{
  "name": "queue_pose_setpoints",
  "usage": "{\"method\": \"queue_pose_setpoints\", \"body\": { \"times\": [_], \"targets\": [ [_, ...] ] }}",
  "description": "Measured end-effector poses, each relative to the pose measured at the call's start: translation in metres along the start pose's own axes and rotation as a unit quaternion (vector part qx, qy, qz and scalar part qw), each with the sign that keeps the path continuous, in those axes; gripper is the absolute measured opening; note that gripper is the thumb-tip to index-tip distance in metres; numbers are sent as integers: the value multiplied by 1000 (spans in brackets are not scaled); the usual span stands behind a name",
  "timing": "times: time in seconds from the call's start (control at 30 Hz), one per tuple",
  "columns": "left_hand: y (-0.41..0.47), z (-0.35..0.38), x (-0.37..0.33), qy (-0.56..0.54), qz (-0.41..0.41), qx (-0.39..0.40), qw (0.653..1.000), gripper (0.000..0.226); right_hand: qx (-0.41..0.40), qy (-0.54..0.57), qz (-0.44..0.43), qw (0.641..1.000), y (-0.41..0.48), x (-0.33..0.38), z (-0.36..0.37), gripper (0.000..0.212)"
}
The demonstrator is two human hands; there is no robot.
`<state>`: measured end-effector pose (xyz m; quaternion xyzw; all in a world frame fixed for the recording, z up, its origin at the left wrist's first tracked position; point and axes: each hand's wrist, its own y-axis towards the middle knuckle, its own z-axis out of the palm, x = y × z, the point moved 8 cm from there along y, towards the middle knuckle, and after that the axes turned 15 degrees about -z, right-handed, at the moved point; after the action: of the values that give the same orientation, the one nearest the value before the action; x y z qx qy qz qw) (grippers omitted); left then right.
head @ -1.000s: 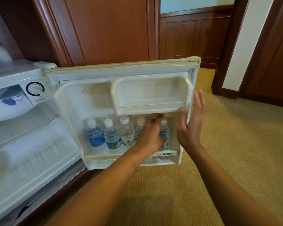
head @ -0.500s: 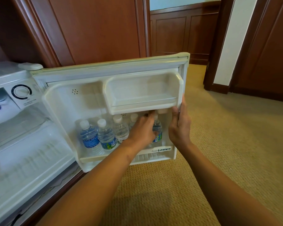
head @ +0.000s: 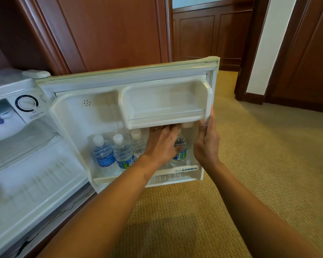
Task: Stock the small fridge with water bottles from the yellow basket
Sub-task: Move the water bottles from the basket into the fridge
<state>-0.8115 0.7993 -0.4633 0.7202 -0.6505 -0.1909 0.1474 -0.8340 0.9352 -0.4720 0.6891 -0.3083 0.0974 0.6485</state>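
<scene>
- Head view shows two bare arms reaching from the near edge over a bumpy tan carpet (head: 250, 164).
- Farther on, the left hand (head: 162, 144) is curled around a water bottle (head: 180, 148) in the low door shelf (head: 177, 171). It looks like it is setting the bottle straight in its spot.
- The right hand (head: 206, 144) grips the right edge of the fridge door (head: 215, 75), fingers wrapped behind it. This likely keeps the door from swinging while the bottle goes in.
- Left of that bottle, three more bottles (head: 122, 151) stand upright in a row on the same shelf. A fourth may hide behind the hand; I cannot tell.
- Bottles are clear, soft-looking plastic with white round caps and blue labels.
- Above them, a smooth cream plastic upper tray (head: 164, 108) with round corners has nothing in it.
- To the left, the small fridge (head: 35, 174) is open. Its white inside has see-through shelves and a round dial (head: 26, 103).
- Far behind stand shiny dark wood panels (head: 110, 30).
- No yellow basket is in view.
</scene>
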Motion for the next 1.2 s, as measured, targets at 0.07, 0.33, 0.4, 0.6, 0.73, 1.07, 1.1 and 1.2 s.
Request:
{"method": "queue_pose_setpoints", "body": {
  "times": [0.07, 0.33, 0.4, 0.6, 0.73, 1.07, 1.1, 1.2],
  "targets": [
    [0, 1, 1, 3, 0, 2, 1000, 89, 2, -4, 4, 1000, -1, -2, 0, 56],
    [-11, -6, 12, 15, 24, 10, 1000, 97, -8, -80, 4, 997, -25, 5, 3, 63],
    [-22, -15, 17, -7, 38, -4, 999, 86, -5, -129, 1, 992, -40, 12, 5, 68],
    [-95, -55, 88, -123, -23, -32, 992, 46, 85, -107, -81, 987, -83, 71, 49, 55],
    [-179, -95, 188, -94, -170, -64, 979, 43, 182, 46, -74, 979, -122, 134, 113, 44],
    [-471, -221, 378, 43, -517, -73, 852, 37, 469, 282, -141, 825, -264, 393, 266, 29],
    [-503, -227, 392, 47, -547, -57, 834, 37, 491, 300, -166, 801, -284, 423, 277, 26],
    [-604, -233, 433, 49, -635, 4, 771, 38, 571, 337, -227, 713, -352, 512, 304, 24]
  ]
}}
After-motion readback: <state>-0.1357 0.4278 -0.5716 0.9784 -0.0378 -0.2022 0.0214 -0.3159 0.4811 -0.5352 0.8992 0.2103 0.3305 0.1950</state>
